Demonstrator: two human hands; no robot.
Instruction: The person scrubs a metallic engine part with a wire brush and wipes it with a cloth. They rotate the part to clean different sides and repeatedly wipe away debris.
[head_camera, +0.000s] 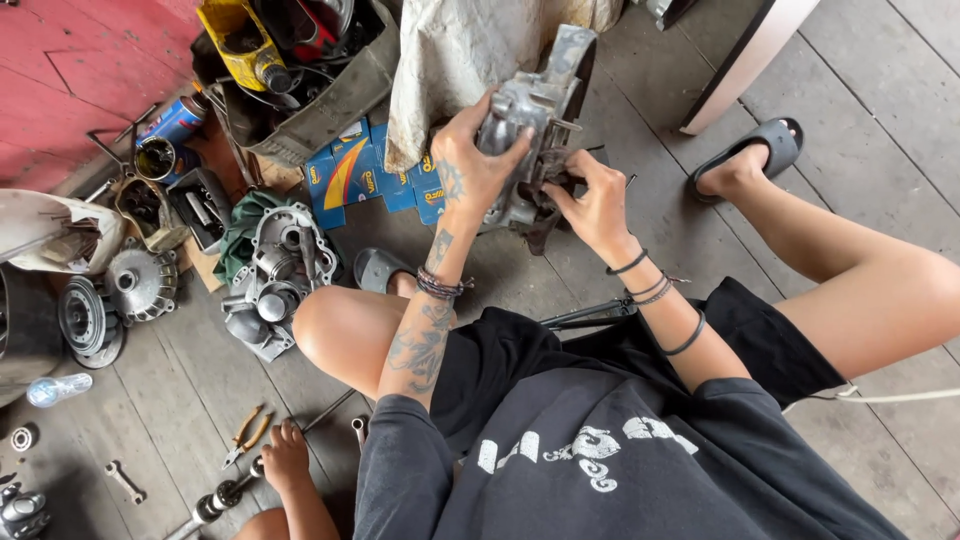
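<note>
Your left hand (478, 165) has its fingers wrapped over the top of the grey metal engine casing (530, 125), held upright above the plank floor (620, 250), while your right hand (592, 200) pinches a small dark part against the casing's lower side. Left of your left fingers, blue cardboard boxes (370, 175) with yellow and orange markings lie flat. Beyond them an open grey crate (330, 110) holds a yellow container (240, 40) and dark tangled parts.
</note>
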